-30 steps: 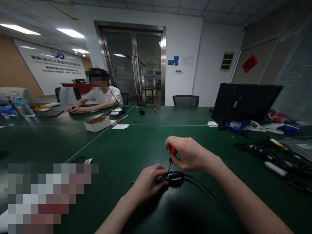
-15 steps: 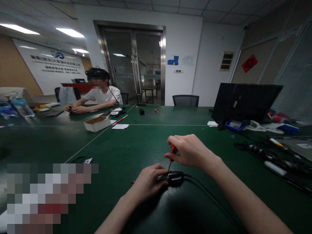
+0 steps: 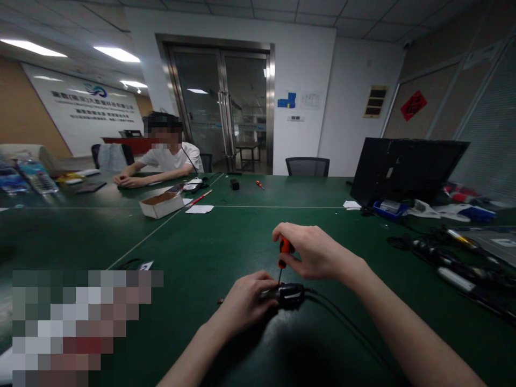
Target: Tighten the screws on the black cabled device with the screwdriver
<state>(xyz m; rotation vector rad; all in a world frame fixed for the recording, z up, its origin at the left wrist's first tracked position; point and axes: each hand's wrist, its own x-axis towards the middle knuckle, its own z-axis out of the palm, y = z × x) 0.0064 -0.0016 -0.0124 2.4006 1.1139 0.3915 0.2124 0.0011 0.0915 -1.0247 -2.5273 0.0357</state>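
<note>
My left hand is wrapped over a black corded device, pressing it to the green table. Its kind I cannot make out; a brownish end shows left of my fingers and a cable leaves on the right. Above it, my right hand grips a small screwdriver with an orange-red and black handle. The screwdriver stands nearly upright, its thin shaft pointing down to the device's upper side by my left fingertips. Whether the tip sits in a screw is too small to tell.
Across the table lie an open cardboard box, paper and another screwdriver. A monitor, blue tray and black cables are at right. A person sits at far left.
My right fingers have shifted slightly left and opened around the handle, so more of the screwdriver shows and it stands straighter. My left hand and the device stay put.
</note>
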